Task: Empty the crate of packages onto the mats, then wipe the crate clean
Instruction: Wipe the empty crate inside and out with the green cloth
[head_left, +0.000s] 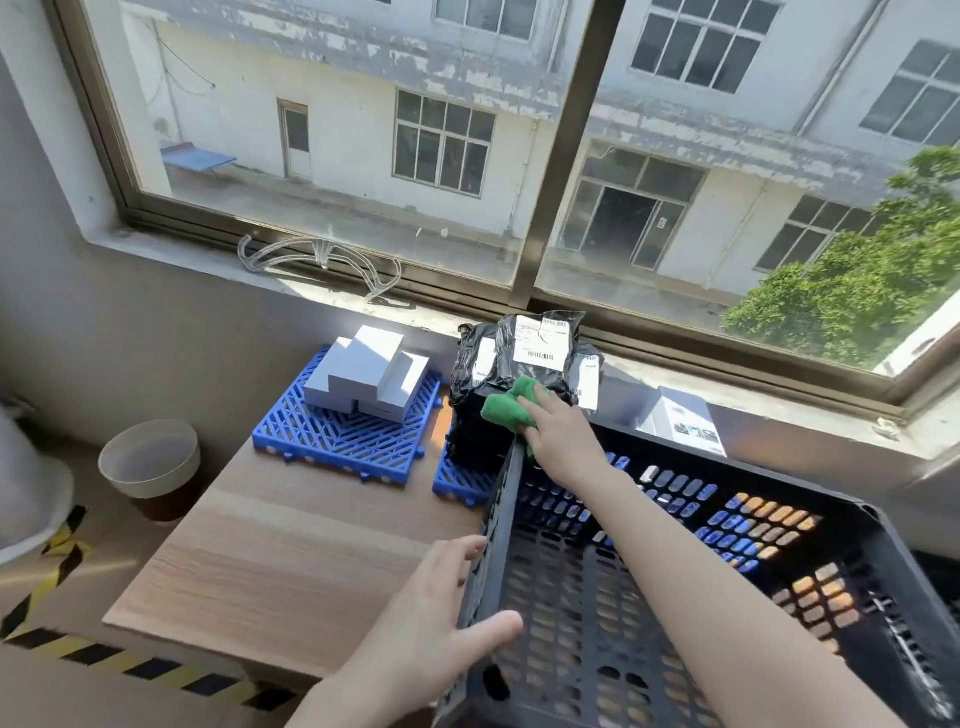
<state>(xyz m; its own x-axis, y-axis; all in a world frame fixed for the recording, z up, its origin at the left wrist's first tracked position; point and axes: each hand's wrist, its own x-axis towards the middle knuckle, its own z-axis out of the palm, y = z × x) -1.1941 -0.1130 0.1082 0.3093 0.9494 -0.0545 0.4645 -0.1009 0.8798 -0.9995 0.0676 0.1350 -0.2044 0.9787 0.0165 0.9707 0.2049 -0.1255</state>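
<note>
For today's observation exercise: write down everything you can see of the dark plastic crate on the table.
The crate is dark, moulded plastic, open-topped, its walls and floor pierced with rows of slots. Nothing shows inside. It sits on the wooden table, by the blue mats. The left hand grips its left wall; the right hand presses a green cloth on the far left corner of its rim.

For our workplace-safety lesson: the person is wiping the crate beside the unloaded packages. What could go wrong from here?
1. The right hand holds the green cloth on the far corner of the crate, close against the stacked black packages; a wide stroke could topple them off their blue mat.
2. The left hand grips just one crate wall, so the crate may shift under pressure.
</note>
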